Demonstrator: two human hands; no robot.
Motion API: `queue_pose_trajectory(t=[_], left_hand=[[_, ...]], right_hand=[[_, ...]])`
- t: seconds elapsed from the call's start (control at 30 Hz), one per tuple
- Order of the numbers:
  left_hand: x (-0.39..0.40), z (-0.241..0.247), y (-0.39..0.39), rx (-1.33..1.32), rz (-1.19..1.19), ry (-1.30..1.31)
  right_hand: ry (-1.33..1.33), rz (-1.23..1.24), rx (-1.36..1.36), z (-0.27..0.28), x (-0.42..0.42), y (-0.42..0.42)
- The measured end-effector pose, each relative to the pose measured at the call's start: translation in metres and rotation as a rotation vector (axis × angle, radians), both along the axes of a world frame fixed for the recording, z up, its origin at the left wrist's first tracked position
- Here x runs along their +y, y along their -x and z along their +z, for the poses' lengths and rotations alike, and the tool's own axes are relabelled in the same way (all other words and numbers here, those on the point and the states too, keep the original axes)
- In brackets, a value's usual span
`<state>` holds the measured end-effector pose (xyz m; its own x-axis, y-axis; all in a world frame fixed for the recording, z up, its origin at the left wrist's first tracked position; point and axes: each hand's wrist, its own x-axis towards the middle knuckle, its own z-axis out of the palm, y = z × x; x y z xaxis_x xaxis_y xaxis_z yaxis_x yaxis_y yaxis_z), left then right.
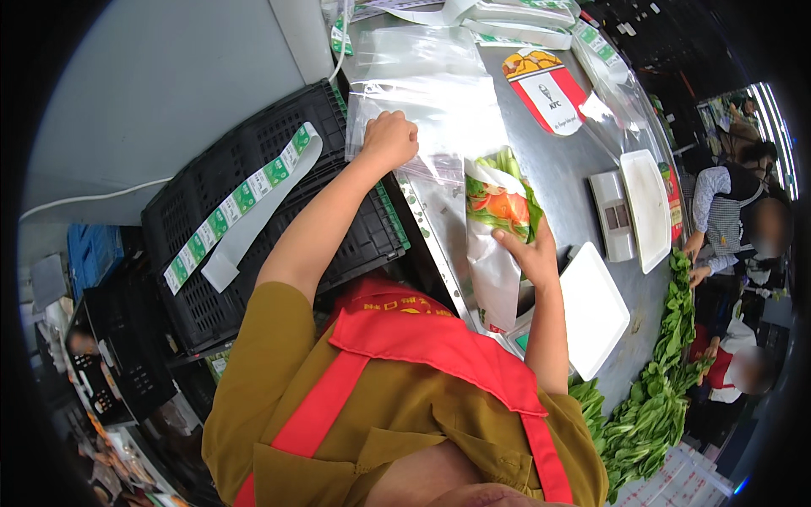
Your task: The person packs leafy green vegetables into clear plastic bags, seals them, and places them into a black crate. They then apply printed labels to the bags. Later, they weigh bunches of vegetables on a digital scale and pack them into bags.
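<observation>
My right hand [535,250] grips a white plastic bag [497,285] printed with colourful vegetables, its thumb across the front. Green leaf stalks [507,161] show at the bag's upper end, and a dark leaf lies along its right side. My left hand [389,142], fingers curled, rests at the lower left edge of a pile of clear plastic bags [431,95]. Its fingertips are hidden, so whether it pinches a bag is unclear. The pile lies on the metal table [538,165]. Beside my right forearm is a scale with a white pan [592,310].
At left, a long label strip [234,209] drapes over black plastic crates [272,158]. A KFC-printed card [548,95] and a second scale [614,215] with a white tray [645,209] occupy the table. Leafy greens [649,412] line its right edge, where two people handle them.
</observation>
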<state>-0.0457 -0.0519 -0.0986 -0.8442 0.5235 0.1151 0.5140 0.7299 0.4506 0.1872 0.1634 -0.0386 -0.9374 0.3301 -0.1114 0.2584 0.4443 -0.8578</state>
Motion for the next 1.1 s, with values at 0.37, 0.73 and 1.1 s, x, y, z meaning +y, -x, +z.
queue_pose_trajectory(t=[0.37,0.73,1.1], left_hand=[[0.027,-0.025,-0.071,-0.404,-0.344,0.134],[0.022,-0.037,-0.061,-0.15,-0.431,0.061],[0.037,-0.026,-0.037,0.208,-0.564,-0.055]], right_hand=[[0.182,0.006,-0.111,0.0,-0.011,-0.039],[-0.004,-0.083,-0.293,-0.022,-0.023,-0.032],[-0.262,0.041,-0.361,-0.023,-0.032,-0.036]])
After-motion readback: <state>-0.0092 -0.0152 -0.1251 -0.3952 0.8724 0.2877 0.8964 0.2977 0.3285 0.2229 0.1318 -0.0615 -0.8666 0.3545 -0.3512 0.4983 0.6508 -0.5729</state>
